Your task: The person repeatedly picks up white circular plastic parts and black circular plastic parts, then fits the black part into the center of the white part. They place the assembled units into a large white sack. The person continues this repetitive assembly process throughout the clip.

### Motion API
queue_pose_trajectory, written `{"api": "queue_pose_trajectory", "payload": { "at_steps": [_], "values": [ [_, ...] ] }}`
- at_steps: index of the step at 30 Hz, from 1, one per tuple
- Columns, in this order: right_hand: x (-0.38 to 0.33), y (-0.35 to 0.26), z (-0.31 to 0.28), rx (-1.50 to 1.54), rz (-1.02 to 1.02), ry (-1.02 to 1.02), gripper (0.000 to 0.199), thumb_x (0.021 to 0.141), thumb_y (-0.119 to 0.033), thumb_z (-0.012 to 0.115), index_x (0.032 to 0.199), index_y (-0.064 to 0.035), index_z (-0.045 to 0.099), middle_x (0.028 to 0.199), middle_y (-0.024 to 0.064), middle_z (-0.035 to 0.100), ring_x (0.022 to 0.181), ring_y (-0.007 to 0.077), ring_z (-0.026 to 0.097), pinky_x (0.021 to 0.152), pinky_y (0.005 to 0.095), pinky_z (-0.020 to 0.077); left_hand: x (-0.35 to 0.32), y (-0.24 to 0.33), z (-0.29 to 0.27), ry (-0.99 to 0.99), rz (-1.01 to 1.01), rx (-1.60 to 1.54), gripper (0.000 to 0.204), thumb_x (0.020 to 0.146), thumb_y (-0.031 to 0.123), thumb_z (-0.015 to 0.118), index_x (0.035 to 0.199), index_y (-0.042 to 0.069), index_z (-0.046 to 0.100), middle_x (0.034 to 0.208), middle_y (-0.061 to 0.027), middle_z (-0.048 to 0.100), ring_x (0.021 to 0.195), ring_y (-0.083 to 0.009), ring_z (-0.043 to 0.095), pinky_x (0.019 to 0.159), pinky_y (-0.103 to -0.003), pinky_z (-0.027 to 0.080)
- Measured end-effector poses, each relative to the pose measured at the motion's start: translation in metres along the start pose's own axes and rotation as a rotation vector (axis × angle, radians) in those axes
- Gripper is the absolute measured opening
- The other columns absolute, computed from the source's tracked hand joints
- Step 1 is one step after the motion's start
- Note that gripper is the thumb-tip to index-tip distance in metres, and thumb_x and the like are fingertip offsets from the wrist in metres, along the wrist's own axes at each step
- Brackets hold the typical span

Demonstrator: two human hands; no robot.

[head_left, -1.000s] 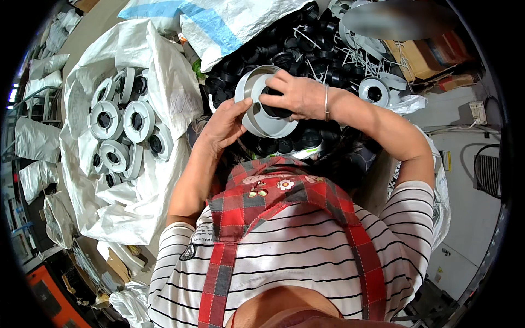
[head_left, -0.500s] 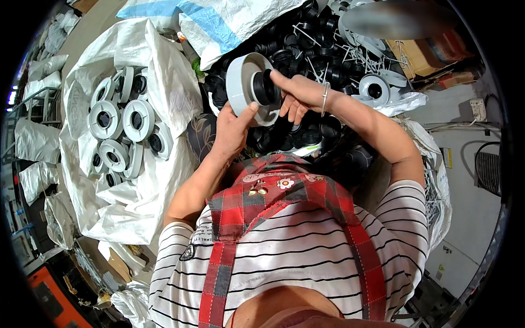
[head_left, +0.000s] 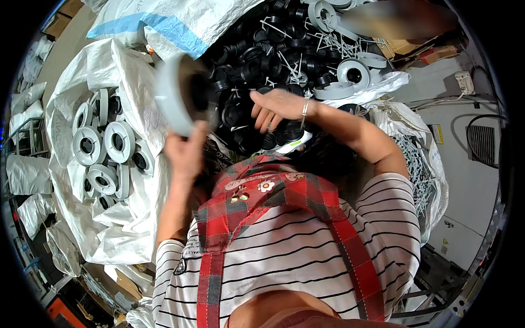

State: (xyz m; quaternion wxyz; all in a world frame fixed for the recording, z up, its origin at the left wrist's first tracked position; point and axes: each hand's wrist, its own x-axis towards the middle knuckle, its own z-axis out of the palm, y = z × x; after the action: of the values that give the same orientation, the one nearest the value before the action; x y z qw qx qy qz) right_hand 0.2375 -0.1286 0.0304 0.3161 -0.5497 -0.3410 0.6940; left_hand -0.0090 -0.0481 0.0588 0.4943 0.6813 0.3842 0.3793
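Note:
My left hand (head_left: 186, 150) holds a grey plastic reel (head_left: 178, 93) with a black centre piece, raised and tilted over the edge of the white sack (head_left: 131, 71) on my left. The reel is blurred by motion. My right hand (head_left: 276, 106) is open, fingers spread, hovering just above a heap of black ring parts (head_left: 257, 60) in front of me, holding nothing. A ring shows on one finger of that hand.
The white sack holds several finished grey reels (head_left: 104, 145) with black centres. Loose grey reel halves (head_left: 353, 71) and thin white sticks lie at the far side of the black heap. Another white and blue sack (head_left: 175, 22) lies behind. A white cabinet (head_left: 470, 142) stands at right.
My right hand has let go of the reel and dropped toward the black parts. My left hand has swung the reel leftward toward the white sack.

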Motion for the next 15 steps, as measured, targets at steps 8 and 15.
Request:
{"api": "queue_pose_trajectory", "payload": {
  "at_steps": [8, 15],
  "values": [
    [-0.022, 0.121, -0.203, -1.42, 0.691, 0.249, 0.051, 0.063, -0.04, 0.076, 0.094, 0.0, 0.067, 0.097, 0.0165, 0.066, 0.09, 0.0307, 0.064, 0.079, 0.0396, 0.0499, 0.057, 0.008, -0.07, 0.553, 0.315, -0.124, 0.055, 0.088, 0.013, 0.055, 0.133, -0.007, 0.031, 0.131, -0.0179, 0.041, 0.119, -0.0216, 0.042, 0.101, -0.033, 0.032],
    [-0.026, 0.024, -0.079, -1.279, -0.257, 0.301, 0.059, 0.059, -0.037, 0.08, 0.102, -0.0014, 0.062, 0.096, 0.0193, 0.059, 0.096, 0.0333, 0.054, 0.086, 0.0383, 0.0438, 0.015, -0.032, 0.044, -0.185, -0.962, -0.715, 0.048, 0.084, 0.029, 0.063, 0.117, -0.002, 0.048, 0.111, -0.0161, 0.055, 0.101, -0.0264, 0.055, 0.09, -0.033, 0.044]
  ]
}}
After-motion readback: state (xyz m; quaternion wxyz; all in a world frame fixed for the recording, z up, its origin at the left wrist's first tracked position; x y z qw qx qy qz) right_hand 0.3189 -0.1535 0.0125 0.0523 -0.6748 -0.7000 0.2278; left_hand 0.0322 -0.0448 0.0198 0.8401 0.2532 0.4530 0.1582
